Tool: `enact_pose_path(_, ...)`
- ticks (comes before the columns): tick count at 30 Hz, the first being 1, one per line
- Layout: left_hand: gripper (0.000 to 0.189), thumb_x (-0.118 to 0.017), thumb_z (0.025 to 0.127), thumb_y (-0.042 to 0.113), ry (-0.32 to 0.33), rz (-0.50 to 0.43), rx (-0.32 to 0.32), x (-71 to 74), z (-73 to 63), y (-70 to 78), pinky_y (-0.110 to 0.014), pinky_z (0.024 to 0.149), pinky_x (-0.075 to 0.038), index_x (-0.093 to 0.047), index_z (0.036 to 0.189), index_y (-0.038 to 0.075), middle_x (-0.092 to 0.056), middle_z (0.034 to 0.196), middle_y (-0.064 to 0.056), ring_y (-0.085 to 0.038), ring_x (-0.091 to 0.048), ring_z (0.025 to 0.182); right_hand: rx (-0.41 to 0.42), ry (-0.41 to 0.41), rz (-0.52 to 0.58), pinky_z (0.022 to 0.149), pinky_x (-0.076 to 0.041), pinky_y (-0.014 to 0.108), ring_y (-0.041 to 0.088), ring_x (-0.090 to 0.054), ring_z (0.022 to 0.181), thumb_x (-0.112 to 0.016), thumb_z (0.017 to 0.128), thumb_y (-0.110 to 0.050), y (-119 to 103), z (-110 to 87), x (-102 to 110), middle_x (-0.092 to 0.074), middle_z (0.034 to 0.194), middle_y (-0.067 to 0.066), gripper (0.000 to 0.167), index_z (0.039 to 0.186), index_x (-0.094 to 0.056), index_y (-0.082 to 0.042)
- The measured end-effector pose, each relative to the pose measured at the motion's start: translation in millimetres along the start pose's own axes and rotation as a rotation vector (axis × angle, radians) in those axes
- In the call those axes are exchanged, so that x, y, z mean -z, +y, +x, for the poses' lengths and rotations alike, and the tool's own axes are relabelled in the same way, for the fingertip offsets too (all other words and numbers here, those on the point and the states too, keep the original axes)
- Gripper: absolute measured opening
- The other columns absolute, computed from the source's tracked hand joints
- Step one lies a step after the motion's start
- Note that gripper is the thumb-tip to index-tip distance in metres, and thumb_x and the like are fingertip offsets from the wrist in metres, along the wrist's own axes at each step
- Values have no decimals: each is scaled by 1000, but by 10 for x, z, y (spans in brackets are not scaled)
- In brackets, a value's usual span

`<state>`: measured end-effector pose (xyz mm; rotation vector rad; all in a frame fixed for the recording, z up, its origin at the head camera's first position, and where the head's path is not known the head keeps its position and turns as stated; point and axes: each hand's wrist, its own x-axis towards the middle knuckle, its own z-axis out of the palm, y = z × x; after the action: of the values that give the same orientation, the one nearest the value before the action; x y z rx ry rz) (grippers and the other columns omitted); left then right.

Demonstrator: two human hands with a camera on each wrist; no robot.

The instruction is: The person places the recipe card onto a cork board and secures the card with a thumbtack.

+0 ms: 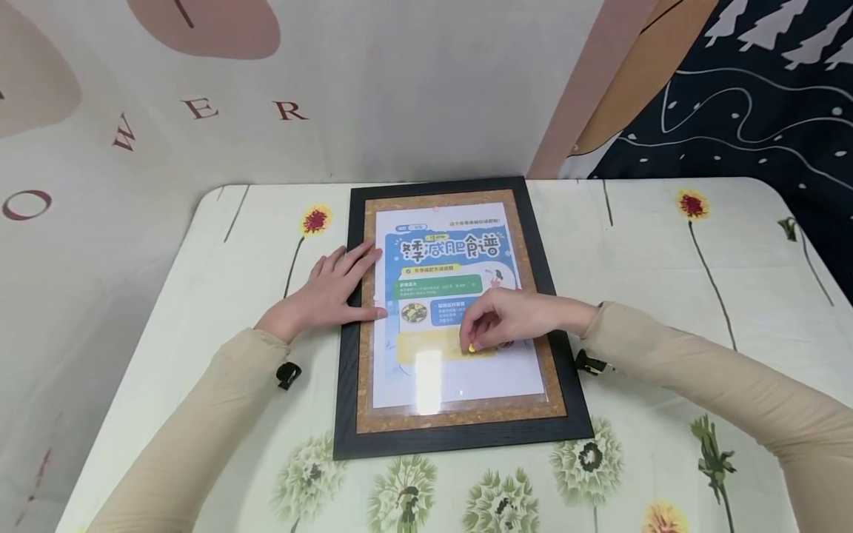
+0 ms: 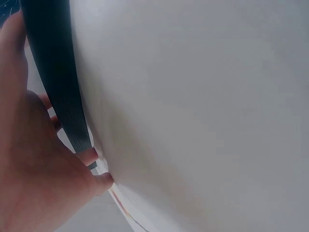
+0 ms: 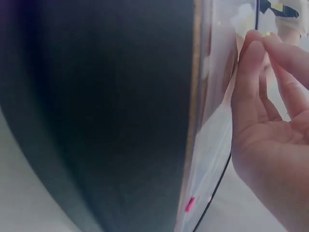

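A black-framed cork board lies flat on the table, bearing a printed poster under a clear, glossy sheet. My right hand is over the lower right part of the poster, pinching a small yellow pushpin between thumb and fingertips. In the right wrist view the fingertips of that hand meet close over the sheet, with a bit of yellow between them. Across the frame's left side rests my left hand, fingers and thumb spread, their tips reaching the poster's left edge.
A floral cloth covers the table under the board. Behind the far edge hangs a pale printed backdrop, with a dark patterned one at the right. A pink pin shows near the board's edge.
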<state>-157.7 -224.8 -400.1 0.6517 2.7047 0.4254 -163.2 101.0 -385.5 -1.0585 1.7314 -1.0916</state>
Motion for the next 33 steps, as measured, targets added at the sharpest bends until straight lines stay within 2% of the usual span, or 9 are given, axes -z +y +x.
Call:
enact_pose_path(4, 99, -63, 85, 59, -1, 3, 2, -2, 5, 2, -66, 106, -3, -13, 156, 10, 1, 162, -8, -51, -3, 139, -16, -13, 7, 65, -50, 28, 19, -61, 70, -66, 89, 1, -19, 15, -59, -70, 86, 3, 10, 93, -73, -4)
enact_pose_path(13, 100, -62, 85, 59, -7, -2, 6, -3, 18, 2, -66, 106, -3, -12, 156, 10, 2, 162, -8, -51, -3, 139, 5, -71, -17, 68, -53, 31, 16, -66, 73, -67, 87, 2, -68, 105, -172, -71, 83, 0, 10, 91, -74, -4)
enact_pose_path(24, 99, -64, 85, 57, 13, -9, 6, -5, 17, 6, -66, 106, -4, -14, 156, 10, 0, 162, -7, -50, -4, 139, 19, -149, -64, 62, -45, 23, 6, -54, 64, -65, 88, 3, -98, 186, -286, -69, 80, -5, 15, 87, -76, -8)
enact_pose_path(33, 99, -63, 85, 60, 11, -3, 3, -3, 19, -7, -65, 106, -3, -14, 156, 10, 1, 162, -7, -51, -3, 139, 29, -155, -145, 58, -42, 22, 4, -50, 59, -65, 86, 5, -130, 237, -348, -67, 74, -7, 18, 82, -75, -10)
